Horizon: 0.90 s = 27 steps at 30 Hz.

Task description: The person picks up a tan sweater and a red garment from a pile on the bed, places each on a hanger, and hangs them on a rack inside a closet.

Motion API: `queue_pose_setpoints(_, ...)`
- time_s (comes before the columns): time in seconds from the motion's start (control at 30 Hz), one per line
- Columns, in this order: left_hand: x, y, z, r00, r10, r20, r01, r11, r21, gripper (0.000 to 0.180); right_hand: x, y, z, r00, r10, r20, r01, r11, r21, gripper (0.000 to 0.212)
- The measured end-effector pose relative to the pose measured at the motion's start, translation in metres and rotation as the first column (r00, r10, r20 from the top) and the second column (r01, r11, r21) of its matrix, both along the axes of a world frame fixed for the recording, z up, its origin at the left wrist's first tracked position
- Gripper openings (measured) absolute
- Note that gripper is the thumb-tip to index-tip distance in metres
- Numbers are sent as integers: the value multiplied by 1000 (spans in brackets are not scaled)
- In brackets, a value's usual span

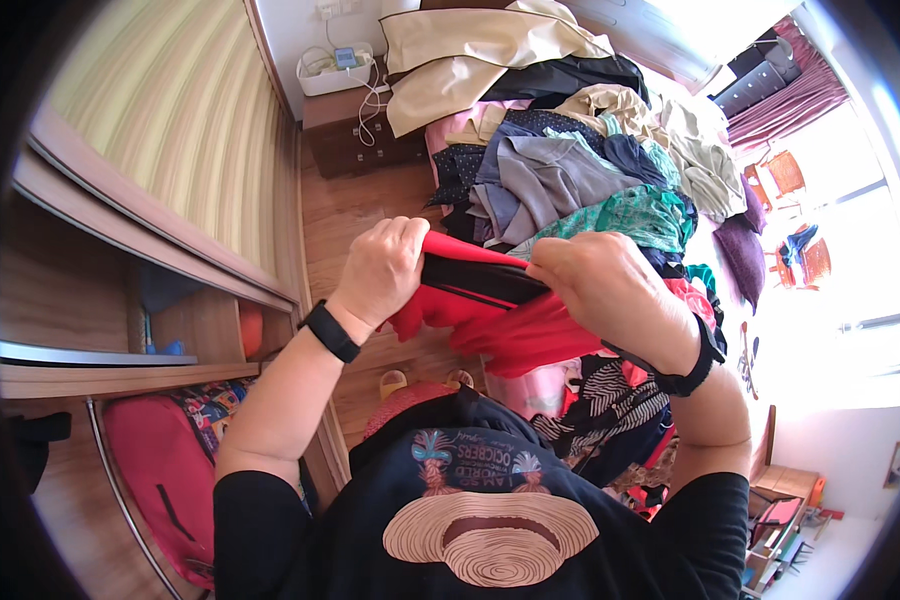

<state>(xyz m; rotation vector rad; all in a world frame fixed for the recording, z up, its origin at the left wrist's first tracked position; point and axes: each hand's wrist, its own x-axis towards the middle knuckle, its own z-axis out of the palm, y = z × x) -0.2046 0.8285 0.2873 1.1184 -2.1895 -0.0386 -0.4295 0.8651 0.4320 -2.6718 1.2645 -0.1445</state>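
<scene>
A red garment with a black inner side (525, 325) hangs stretched between my hands in front of my chest. My left hand (382, 268) is closed around its left end, fingers curled over the edge. The other end is pinched in my right hand (598, 285), whose fingertips are partly hidden behind the hand. Black bands circle both wrists. Just beyond the garment lies a bed heaped with clothes: a grey garment (545, 180), a green patterned cloth (620, 222) and several dark pieces. Which kind of garment I hold does not show.
To my left stands an open wardrobe with a sliding door (175, 130) and a red bag (160, 470) low inside. A brown nightstand (345, 130) carries a white box (332, 75) with cables. Striped black-and-white clothes (620, 395) lie by my right arm. Purple pillows (740, 255) rest at the bed's right.
</scene>
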Motion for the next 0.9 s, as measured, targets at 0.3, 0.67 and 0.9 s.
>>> queue_pose_setpoints(0.3,-49,29,22,927,-8,-375,-12,999,-49,29,2,0,-13,998,-9,-58,11,999,33,8)
queue_pose_setpoints(0.67,-59,52,-5,991,-41,-127,41,999,-5,31,-8,0,1,992,-65,110,65,998,5,7)
queue_pose_setpoints(0.9,3,34,-18,856,137,-498,-66,985,158,15,-25,-3,24,987,-59,150,71,995,-72,12)
